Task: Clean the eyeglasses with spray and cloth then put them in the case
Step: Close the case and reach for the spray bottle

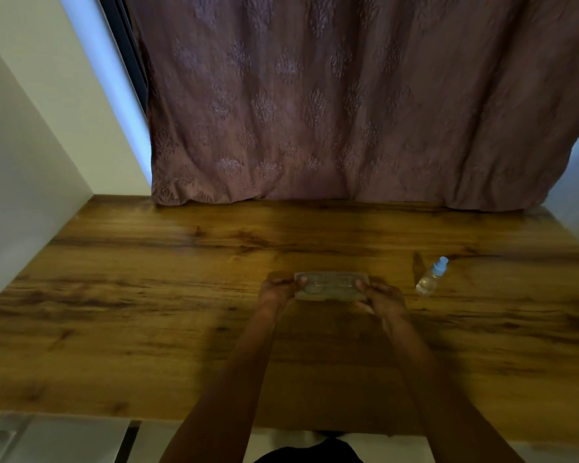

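Two bare forearms (228, 369) reach over the desk (147, 312) to a flat rectangular case (331, 297). The left grip (276, 290) is clamped on its left end and the right grip (380, 295) on its right end. Blurred eyeglasses (328, 284) seem to lie inside the case at mid-desk, and a small clear spray bottle (430, 279) stands near on the right.

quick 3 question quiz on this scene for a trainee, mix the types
1. True or false: one hand holds the bottle.
2. Where does the bottle stand relative to the case? A) to its left B) to its right C) on top of it
3. Fill in: the left hand and right hand both grip the ____.
Key: 1 false; 2 B; 3 case.
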